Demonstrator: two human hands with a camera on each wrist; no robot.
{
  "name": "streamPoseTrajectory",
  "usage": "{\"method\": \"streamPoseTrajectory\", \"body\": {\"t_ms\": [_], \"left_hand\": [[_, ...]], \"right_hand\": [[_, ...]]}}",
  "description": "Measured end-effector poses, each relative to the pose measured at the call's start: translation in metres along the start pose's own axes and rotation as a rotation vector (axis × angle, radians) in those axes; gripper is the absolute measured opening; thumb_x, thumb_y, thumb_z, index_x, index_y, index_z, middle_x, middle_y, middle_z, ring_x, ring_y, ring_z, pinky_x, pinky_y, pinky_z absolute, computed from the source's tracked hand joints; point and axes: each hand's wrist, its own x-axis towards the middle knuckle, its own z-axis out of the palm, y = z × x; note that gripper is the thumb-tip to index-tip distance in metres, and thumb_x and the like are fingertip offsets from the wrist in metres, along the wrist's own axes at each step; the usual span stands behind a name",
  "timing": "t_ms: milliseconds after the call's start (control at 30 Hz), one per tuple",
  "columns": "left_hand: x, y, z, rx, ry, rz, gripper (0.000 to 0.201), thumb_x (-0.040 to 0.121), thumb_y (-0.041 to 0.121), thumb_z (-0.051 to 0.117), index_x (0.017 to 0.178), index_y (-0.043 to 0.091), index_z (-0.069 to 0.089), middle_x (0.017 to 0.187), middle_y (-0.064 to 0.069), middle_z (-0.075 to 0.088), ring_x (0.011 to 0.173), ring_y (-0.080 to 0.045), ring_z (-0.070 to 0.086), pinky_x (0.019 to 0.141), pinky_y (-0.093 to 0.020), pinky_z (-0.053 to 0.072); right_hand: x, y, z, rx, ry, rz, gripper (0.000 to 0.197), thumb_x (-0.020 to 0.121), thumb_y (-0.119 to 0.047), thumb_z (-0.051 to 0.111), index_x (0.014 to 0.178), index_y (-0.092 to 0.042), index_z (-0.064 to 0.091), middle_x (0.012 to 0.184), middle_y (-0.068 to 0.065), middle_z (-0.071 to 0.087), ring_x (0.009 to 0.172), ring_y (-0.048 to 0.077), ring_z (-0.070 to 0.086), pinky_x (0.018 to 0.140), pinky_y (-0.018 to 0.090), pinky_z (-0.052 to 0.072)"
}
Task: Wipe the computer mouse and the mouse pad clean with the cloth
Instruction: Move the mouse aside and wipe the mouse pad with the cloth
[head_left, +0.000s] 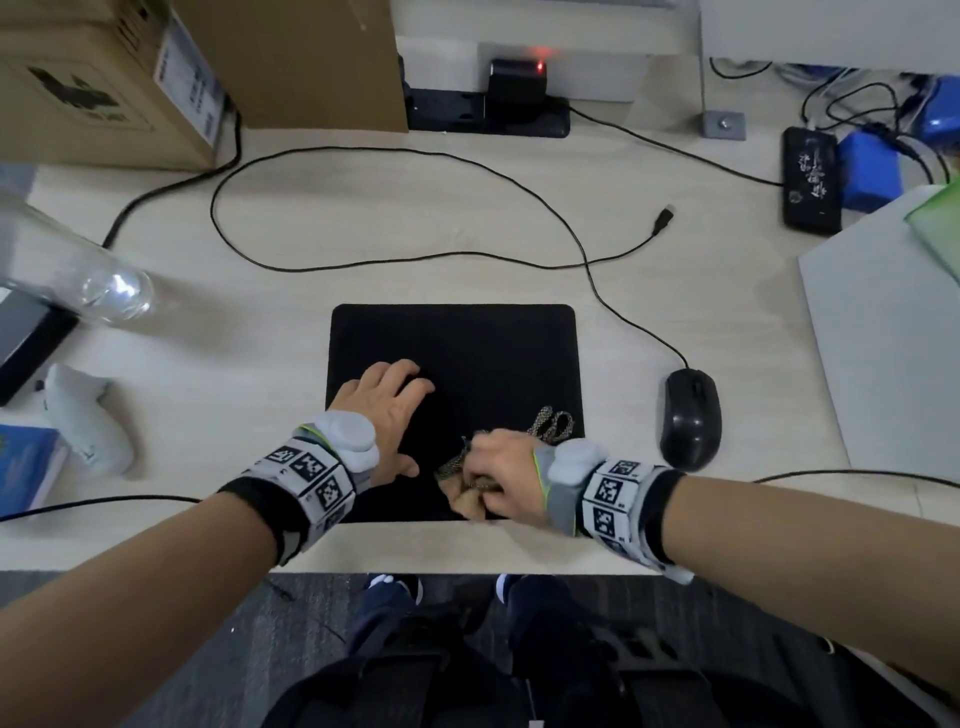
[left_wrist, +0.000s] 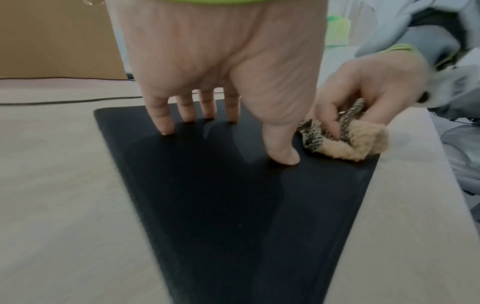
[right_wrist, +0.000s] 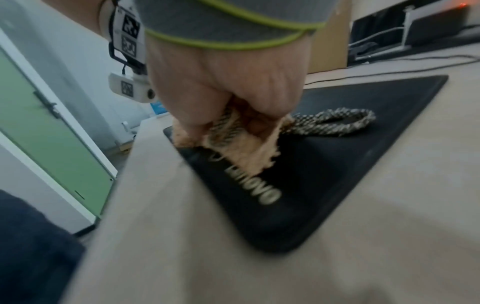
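**Cloth on the near right corner of the pad, mouse waiting beside it**

Pale wood-grain covers the table, whose near edge runs across the lower part of the head view, with dark trousers below it. At the back stand cardboard boxes and a black power strip with a red light above it. A clear plastic bottle lies at the left, and a black device with blue blocks sits at the far right among cables. The right wrist view shows a green door panel off the table's end.

The black mouse pad lies flat near the front edge, its long axis running left to right, with a printed logo at the near right corner.

The left hand rests on the left part of the pad, fingers spread and straight, fingertips and thumb pressing the surface.

The right hand is curled into a fist round a bunched beige cloth, pressing it onto the pad near the front right corner. A speckled hanging loop on the cloth lies flat on the pad, pointing away to the right.

The black computer mouse sits on the table just right of the pad, apart from both hands, its long axis running front to back. Its cable leaves the far end and loops across the table to a loose plug.
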Motion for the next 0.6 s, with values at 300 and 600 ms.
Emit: {"method": "streamPoseTrajectory", "body": {"t_ms": [300, 600], "left_hand": [[-0.003, -0.008, 0.011, -0.068, 0.062, 0.019, 0.098, 0.071, 0.054, 0.073, 0.149, 0.023, 0.021, 0.156, 0.005, 0.015, 0.144, -0.021, 0.014, 0.114, -0.036, 0.025], [-0.015, -0.046, 0.008, -0.117, 0.083, 0.02, 0.081, 0.071, 0.036, 0.074, 0.141, 0.014, 0.04, 0.146, -0.007, 0.033, 0.131, -0.031, 0.034, 0.103, -0.042, 0.041]], "right_hand": [[0.104, 0.031, -0.088, -0.081, 0.36, 0.194, 0.019, 0.08, -0.014, 0.05, 0.095, -0.009, 0.06, 0.097, 0.007, 0.055, 0.08, 0.026, 0.06, 0.075, 0.034, 0.049], [0.073, 0.002, -0.017, 0.032, 0.395, -0.008, 0.024, 0.073, -0.013, 0.052, 0.088, -0.008, 0.069, 0.096, 0.015, 0.059, 0.082, 0.035, 0.059, 0.073, 0.039, 0.051]]}}
